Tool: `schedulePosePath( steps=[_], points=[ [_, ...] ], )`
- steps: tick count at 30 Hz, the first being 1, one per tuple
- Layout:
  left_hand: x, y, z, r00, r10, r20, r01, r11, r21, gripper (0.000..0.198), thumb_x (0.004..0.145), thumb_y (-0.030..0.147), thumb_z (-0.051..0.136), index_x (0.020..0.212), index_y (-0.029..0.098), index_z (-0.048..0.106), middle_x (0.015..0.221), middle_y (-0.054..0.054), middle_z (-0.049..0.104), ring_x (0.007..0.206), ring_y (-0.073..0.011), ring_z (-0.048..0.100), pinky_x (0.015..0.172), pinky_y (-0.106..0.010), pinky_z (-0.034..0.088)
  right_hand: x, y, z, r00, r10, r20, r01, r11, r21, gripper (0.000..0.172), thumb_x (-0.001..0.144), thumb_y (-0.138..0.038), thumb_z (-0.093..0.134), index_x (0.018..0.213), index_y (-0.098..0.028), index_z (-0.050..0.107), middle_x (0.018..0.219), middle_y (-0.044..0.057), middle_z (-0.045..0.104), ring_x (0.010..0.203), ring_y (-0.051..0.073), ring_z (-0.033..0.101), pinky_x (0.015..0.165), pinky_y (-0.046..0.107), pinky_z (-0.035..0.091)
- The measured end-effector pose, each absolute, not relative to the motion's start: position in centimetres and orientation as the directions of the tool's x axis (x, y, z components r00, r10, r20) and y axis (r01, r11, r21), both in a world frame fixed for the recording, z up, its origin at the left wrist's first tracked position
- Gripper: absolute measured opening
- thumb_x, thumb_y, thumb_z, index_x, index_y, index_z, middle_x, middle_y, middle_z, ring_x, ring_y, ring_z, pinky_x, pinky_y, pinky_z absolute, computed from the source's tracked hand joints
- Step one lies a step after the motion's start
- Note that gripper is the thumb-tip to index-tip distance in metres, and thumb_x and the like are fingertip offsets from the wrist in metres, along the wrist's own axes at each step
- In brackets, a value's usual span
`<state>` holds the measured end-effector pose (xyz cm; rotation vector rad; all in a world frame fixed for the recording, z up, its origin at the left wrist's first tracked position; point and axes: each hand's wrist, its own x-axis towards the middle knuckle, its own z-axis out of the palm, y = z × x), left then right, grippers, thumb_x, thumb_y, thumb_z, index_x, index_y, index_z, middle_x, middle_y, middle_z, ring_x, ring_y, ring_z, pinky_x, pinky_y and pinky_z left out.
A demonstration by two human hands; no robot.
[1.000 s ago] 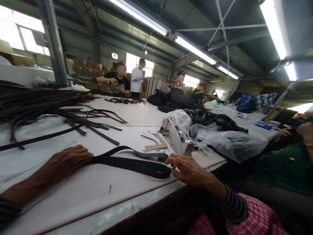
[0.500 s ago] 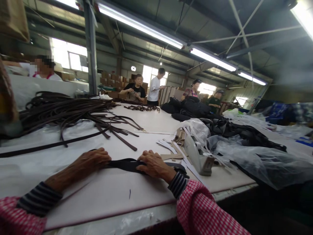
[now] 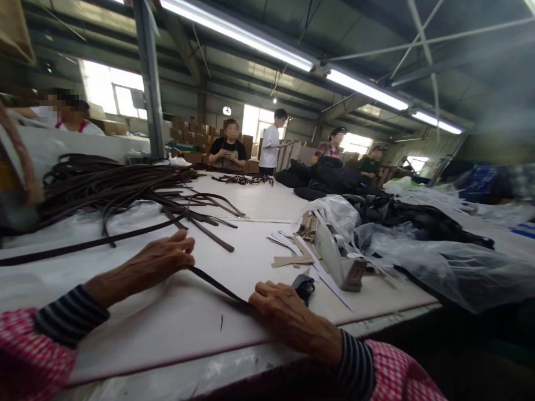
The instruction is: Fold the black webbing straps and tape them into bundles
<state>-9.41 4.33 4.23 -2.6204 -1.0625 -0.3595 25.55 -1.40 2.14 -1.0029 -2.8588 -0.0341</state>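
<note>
While the left hand (image 3: 167, 259) pinches the black strap (image 3: 219, 285) between thumb and fingers, the right hand (image 3: 280, 306) closes curled fingers on it farther along — the strap sloping between them over the white table (image 3: 167, 334), near some paper strips (image 3: 292, 260).

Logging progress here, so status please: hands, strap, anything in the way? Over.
Left hand and right hand holding black strap. Strap spans between them, middle uncovered. Pale strips lie beyond right hand, apart from that span.
</note>
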Motion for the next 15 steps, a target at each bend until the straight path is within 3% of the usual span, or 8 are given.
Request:
schedulePosePath(
  steps=[2, 5, 8, 11, 15],
  points=[
    [-7.4, 4.7, 5.2, 0.727, 0.637, 0.257, 0.687, -0.678, -0.262, 0.029, 0.095, 0.007, 0.051, 0.072, 0.02, 0.063, 0.087, -0.004, 0.06, 0.082, -0.0207, 0.052, 0.063, -0.03, 0.033, 26.1, -2.1, 2.3, -0.786, 0.607, 0.116, 0.608, 0.794, -0.032, 0.008, 0.101, -0.017, 0.05, 0.101, -0.02, 0.057, 0.103, 0.002, 0.063, 0.088, 0.017, 0.057, 0.073, 0.03, 0.037],
    [-3.9, 5.5, 5.5, 0.738, 0.647, 0.191, 0.673, -0.684, -0.282, 0.03, 0.088, -0.006, 0.044, 0.077, 0.017, 0.061, 0.093, -0.006, 0.063, 0.066, -0.0166, 0.051, 0.057, -0.031, 0.03, 26.6, -2.8, 2.8, -0.8, 0.594, 0.085, 0.59, 0.805, -0.064, 0.011, 0.104, -0.019, 0.047, 0.101, -0.02, 0.057, 0.103, 0.003, 0.061, 0.09, 0.017, 0.056, 0.077, 0.03, 0.037],
    [-0.6, 5.8, 4.7, 0.742, 0.65, 0.162, 0.67, -0.717, -0.193, 0.032, 0.08, -0.011, 0.043, 0.079, 0.015, 0.06, 0.095, -0.007, 0.065, 0.061, -0.0162, 0.053, 0.055, -0.031, 0.03, 26.9, -3.2, 3.4, -0.819, 0.571, 0.06, 0.567, 0.82, -0.078, 0.013, 0.105, -0.021, 0.046, 0.1, -0.02, 0.058, 0.103, 0.003, 0.061, 0.088, 0.016, 0.055, 0.078, 0.029, 0.037],
    [1.3, 5.5, 3.7, 0.766, 0.626, 0.146, 0.642, -0.759, -0.11, 0.032, 0.076, -0.012, 0.045, 0.078, 0.017, 0.06, 0.091, -0.004, 0.066, 0.072, -0.0175, 0.061, 0.062, -0.028, 0.039, 27.3, -3.8, 3.8, -0.822, 0.567, 0.059, 0.562, 0.823, -0.084, 0.01, 0.104, -0.021, 0.048, 0.102, -0.022, 0.058, 0.103, 0.002, 0.06, 0.088, 0.016, 0.054, 0.078, 0.03, 0.036],
    [0.9, 4.9, 2.7, 0.748, 0.621, 0.234, 0.604, -0.783, 0.149, 0.024, 0.089, 0.002, 0.047, 0.09, 0.02, 0.064, 0.099, -0.001, 0.069, 0.09, -0.0165, 0.065, 0.084, -0.024, 0.045, 28.1, -4.2, 3.6, -0.815, 0.576, 0.062, 0.572, 0.817, -0.074, 0.01, 0.101, -0.015, 0.05, 0.105, -0.022, 0.057, 0.107, 0.002, 0.06, 0.094, 0.017, 0.053, 0.084, 0.031, 0.035]
  ],
)
